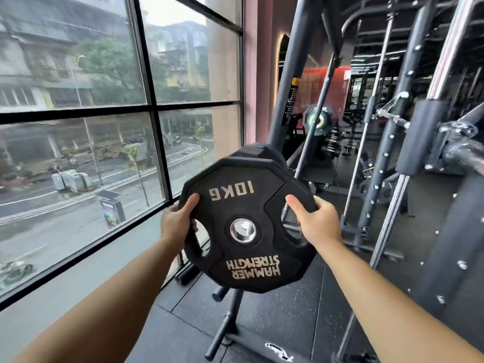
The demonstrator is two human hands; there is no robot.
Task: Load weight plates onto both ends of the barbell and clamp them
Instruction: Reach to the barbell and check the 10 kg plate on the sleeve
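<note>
A black 10 kg weight plate with a steel centre hole and upside-down "Hammer Strength" lettering is held up in front of me, flat face toward the camera. My left hand grips its left edge through a grip slot. My right hand holds its right edge, thumb on the face. A second black plate shows just behind its top edge. At the far right edge, the chrome barbell end sticks out of the rack.
Below the plate stands a black plate-storage stand with pegs on dark rubber flooring. A large window fills the left side. The rack's uprights and guide rods crowd the right. Another loaded bar with plates is far back.
</note>
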